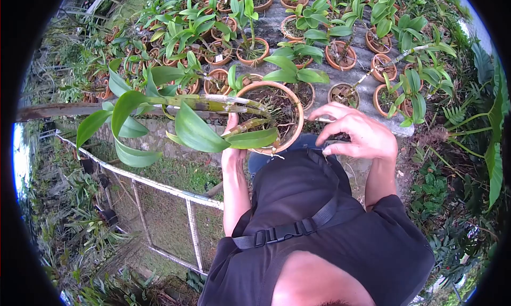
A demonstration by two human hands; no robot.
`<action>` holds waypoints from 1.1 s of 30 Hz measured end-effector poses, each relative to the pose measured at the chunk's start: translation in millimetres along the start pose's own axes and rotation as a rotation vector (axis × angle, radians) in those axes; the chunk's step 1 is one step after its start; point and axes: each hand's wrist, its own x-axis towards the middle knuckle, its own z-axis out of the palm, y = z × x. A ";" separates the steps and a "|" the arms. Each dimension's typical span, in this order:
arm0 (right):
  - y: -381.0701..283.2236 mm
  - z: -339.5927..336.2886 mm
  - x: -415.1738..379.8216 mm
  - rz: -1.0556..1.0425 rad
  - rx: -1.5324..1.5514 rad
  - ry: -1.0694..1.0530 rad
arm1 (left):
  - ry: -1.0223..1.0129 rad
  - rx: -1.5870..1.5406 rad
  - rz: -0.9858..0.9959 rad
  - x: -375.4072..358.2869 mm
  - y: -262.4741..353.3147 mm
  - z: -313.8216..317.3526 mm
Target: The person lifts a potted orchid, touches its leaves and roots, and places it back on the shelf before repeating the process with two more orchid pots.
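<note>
An orchid with thick canes and broad green leaves grows in a round terracotta pot in front of my body. The canes lean far out to the left over the pot's rim, and dark potting matter with roots shows inside. My left hand grips the pot on its left side; leaves and the pot hide most of its fingers. To the right of the pot, my right hand hovers with its fingers bent and apart. I see nothing held in it, and it looks separate from the rim.
Several potted orchids crowd a grey corrugated surface ahead. One small pot with a long leaning cane stands just beyond my right hand. A white metal frame lies to the left above grass. Large-leaved plants grow at the right.
</note>
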 end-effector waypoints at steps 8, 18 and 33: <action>20.5 32.9 79.5 -0.060 -0.392 0.393 | -0.129 0.047 -0.078 -5.0 0.4 0.1; 29.6 51.5 90.9 -0.013 -0.434 0.259 | -0.039 0.084 -0.092 1.4 -27.9 -27.6; 31.7 44.6 84.9 -0.092 -0.314 0.344 | -0.052 0.089 -0.090 2.1 -18.4 -19.3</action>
